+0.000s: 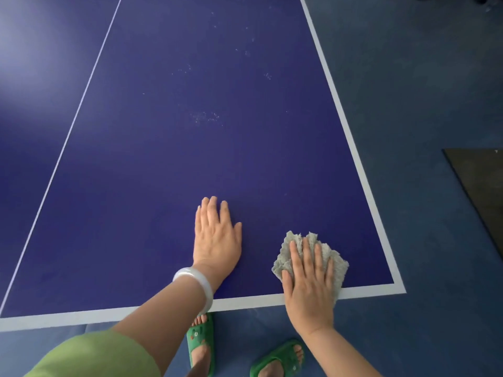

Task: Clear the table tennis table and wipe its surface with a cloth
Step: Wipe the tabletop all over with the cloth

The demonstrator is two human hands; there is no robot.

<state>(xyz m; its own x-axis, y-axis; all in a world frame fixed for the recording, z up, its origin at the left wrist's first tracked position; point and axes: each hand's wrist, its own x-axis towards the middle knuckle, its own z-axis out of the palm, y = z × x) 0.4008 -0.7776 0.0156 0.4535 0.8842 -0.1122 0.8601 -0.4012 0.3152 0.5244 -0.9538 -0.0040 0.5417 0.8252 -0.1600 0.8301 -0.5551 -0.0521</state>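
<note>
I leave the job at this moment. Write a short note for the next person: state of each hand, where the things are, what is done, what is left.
Left hand: open, flat on the table, holds nothing.
Right hand: open, straight fingers press the grey cloth onto the table's near right corner, partly over the white edge line.
Done: only the cloth lies on the part in view.
Left: wipe the pale specks farther up the middle.
</note>
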